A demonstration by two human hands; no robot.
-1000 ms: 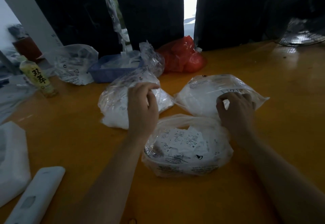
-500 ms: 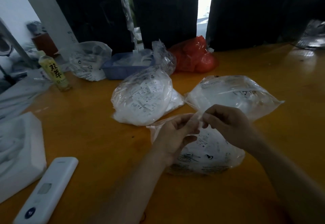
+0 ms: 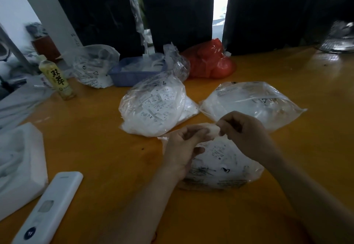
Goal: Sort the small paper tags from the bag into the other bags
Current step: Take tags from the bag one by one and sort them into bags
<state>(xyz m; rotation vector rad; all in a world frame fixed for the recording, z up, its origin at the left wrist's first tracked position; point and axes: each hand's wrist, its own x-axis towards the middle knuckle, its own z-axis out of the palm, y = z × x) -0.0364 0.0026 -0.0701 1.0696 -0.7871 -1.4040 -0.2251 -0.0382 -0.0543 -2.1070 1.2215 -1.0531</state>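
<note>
Centrally, toward the near edge of the yellow desk (image 3: 95, 147), a clear plastic bag of small paper tags (image 3: 220, 169) is laid with its long axis running left to right; its gathered mouth is lifted toward the far side. That mouth is pinched from both sides: the left hand (image 3: 183, 147) is closed on the plastic with thumb and curled fingers, and the right hand (image 3: 243, 128) is closed on it just beside, the fingertips of the two hands nearly touching. Whether a single tag is also held cannot be told.

Beyond the hands, two more tag bags are seen. The rounded left bag (image 3: 153, 109) is heaped with printed tags, its long axis angled from near left to far right. The flatter right bag (image 3: 252, 103) is stretched left to right, one corner pointing toward the right edge.

Near the far edge a red bag (image 3: 210, 61), a blue tray (image 3: 132, 73) and a bottle (image 3: 57, 80) are placed. A white remote (image 3: 47, 209) is laid at the near left corner.
</note>
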